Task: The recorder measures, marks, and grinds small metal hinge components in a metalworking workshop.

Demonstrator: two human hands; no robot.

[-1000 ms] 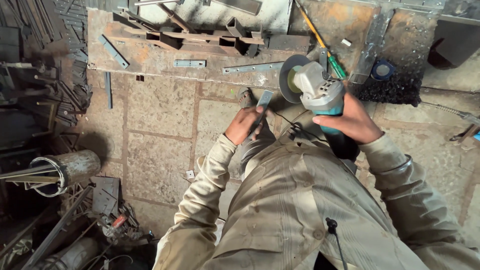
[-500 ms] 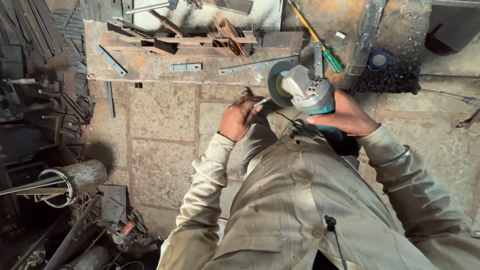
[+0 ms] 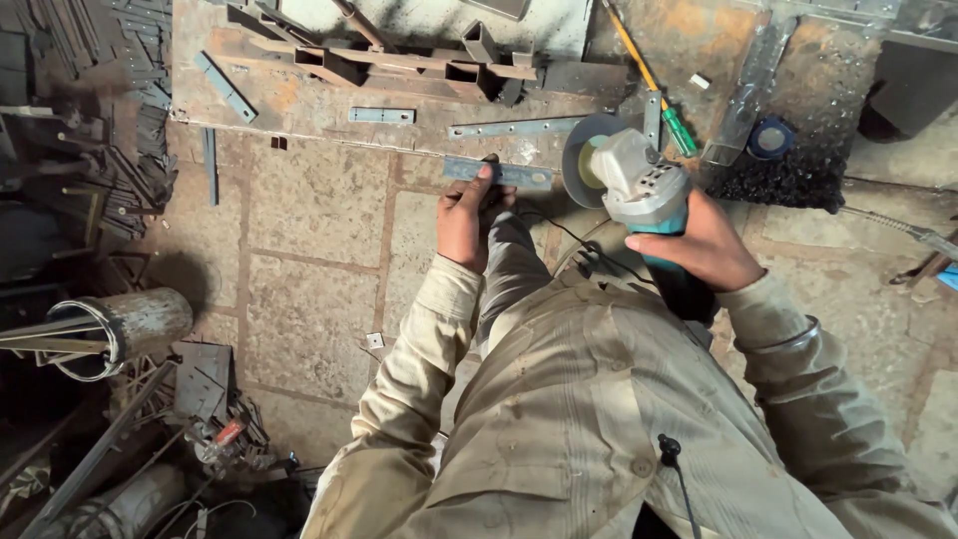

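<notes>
So the left hand [image 3: 467, 215] had its grip clamped on a flat metal strip [image 3: 497, 173], fingers curled over the near end and the thumb side under it. The strip was a short, thin, grey bar with a dull shine and square-cut ends, held roughly level right at the front edge of the rusty tabletop [image 3: 299, 105], over the stone floor [image 3: 319, 240]. The right hand [image 3: 704, 245] was wrapped tight around the body of an angle grinder [image 3: 639, 185], teal handle, pale grey head, one round disc facing left and sitting just beside the strip's right end. I couldn't tell if the disc actually touched it.

Counting what was about: one grinder, one strip in hand, and at least three more similar flat strips lying on the tabletop, a short one [image 3: 381, 115], a long one [image 3: 514, 127] and an angled one [image 3: 225, 87] off to the left. One screwdriver [image 3: 654, 85] with a green and yellow handle lay past the grinder. A few rusty box-section offcuts [image 3: 399, 60] were piled at the back. One metal cylinder [image 3: 135, 321] lay on the floor at the left.
</notes>
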